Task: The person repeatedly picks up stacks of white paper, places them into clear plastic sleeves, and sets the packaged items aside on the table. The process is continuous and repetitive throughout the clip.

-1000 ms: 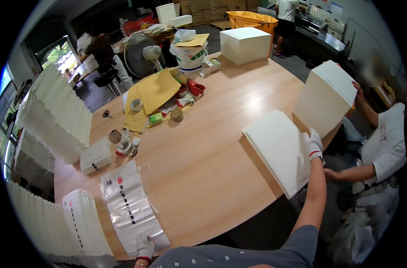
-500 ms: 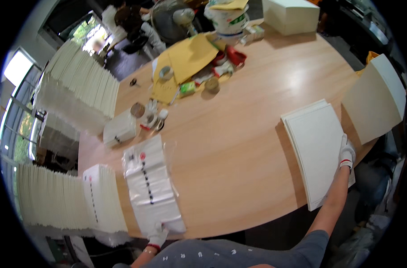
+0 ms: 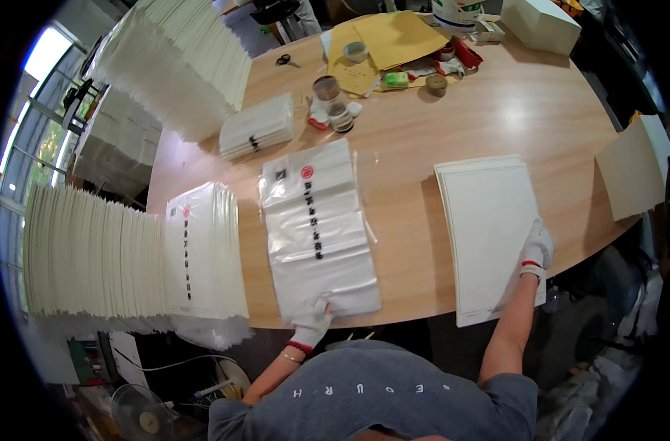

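Observation:
A stack of clear plastic bags (image 3: 316,220) with a red mark and dark print lies before me. My left hand (image 3: 311,321), in a white glove with a red cuff, pinches the near edge of the bags. To the right is a neat stack of white paper (image 3: 489,228), overhanging the table's near edge. My right hand (image 3: 539,246), gloved the same way, grips the right edge of the paper, its fingers pointing away from me. Some of its fingers are hidden.
At left stand packed stacks of bagged paper (image 3: 202,250) and a taller pile (image 3: 180,66). Further back lie folded bags (image 3: 258,125), tape rolls (image 3: 342,117), scissors (image 3: 287,61) and yellow envelopes (image 3: 401,40). A cream paper block (image 3: 633,165) stands at the right edge.
The view has shifted, so the table's things sit differently in the picture. Both hands stay at the same places, the left at the bags and the right at the paper.

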The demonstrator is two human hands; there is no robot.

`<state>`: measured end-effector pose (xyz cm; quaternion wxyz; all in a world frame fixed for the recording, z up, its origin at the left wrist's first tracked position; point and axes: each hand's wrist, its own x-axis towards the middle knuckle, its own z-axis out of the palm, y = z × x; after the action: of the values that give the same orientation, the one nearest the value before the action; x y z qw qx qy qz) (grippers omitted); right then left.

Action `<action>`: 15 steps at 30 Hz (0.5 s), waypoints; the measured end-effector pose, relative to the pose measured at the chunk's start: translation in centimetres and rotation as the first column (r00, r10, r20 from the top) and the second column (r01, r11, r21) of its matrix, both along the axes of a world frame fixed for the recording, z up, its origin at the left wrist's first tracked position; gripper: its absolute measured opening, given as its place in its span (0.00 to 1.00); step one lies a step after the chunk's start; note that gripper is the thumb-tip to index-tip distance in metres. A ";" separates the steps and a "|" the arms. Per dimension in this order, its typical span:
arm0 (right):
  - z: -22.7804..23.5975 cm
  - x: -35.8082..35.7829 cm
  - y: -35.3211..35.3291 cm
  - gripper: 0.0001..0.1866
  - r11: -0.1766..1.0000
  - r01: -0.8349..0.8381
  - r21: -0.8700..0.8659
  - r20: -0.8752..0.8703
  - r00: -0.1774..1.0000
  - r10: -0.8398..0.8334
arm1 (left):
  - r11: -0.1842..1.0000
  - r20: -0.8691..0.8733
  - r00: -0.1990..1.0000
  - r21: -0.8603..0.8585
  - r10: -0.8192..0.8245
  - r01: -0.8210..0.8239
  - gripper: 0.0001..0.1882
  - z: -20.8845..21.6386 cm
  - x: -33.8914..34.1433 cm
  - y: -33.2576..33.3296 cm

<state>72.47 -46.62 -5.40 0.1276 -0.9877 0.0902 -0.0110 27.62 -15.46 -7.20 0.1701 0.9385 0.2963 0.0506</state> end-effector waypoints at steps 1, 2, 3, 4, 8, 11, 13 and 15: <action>0.7 -1.6 1.5 0.34 1.000 0.000 0.031 0.024 1.000 -0.001 | 1.000 0.037 0.999 -0.007 0.003 -0.003 0.12 0.1 0.0 -0.1; 1.1 -2.5 2.5 0.33 0.999 -0.012 0.038 0.024 1.000 0.011 | 1.000 0.027 1.000 0.002 0.007 -0.007 0.12 0.2 0.2 0.0; 1.4 -3.4 3.4 0.32 0.999 -0.018 0.045 0.024 1.000 0.017 | 1.000 0.016 1.000 0.011 0.005 -0.005 0.12 0.6 0.6 0.2; 1.4 -4.1 4.0 0.31 0.998 -0.030 0.056 0.023 0.999 0.029 | 1.000 0.005 1.000 0.024 0.009 -0.009 0.11 0.9 0.9 0.4; 3.5 -8.1 5.5 0.24 0.976 -0.213 0.039 0.458 0.872 0.172 | 0.996 0.069 0.994 -0.013 -0.081 0.083 0.10 0.6 0.8 2.7; 4.7 -14.6 7.7 0.21 0.918 -0.397 -0.012 0.770 0.582 0.262 | 0.983 0.114 0.980 -0.064 -0.163 0.171 0.09 -0.4 0.7 4.3; 4.5 -21.0 9.8 0.19 0.767 -0.613 0.189 0.673 0.650 0.354 | 0.934 0.097 0.985 -0.317 -0.141 0.165 0.09 -1.7 0.7 5.9; 2.6 -28.3 11.8 0.18 0.480 -0.687 0.546 0.436 0.722 0.537 | 0.877 0.122 0.983 -0.445 -0.139 0.179 0.10 -1.9 0.6 6.9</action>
<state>44.21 -34.84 -2.79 0.4805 -0.8284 -0.2859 -0.0329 28.22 -8.58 -9.10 0.4009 0.8907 0.2144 0.0061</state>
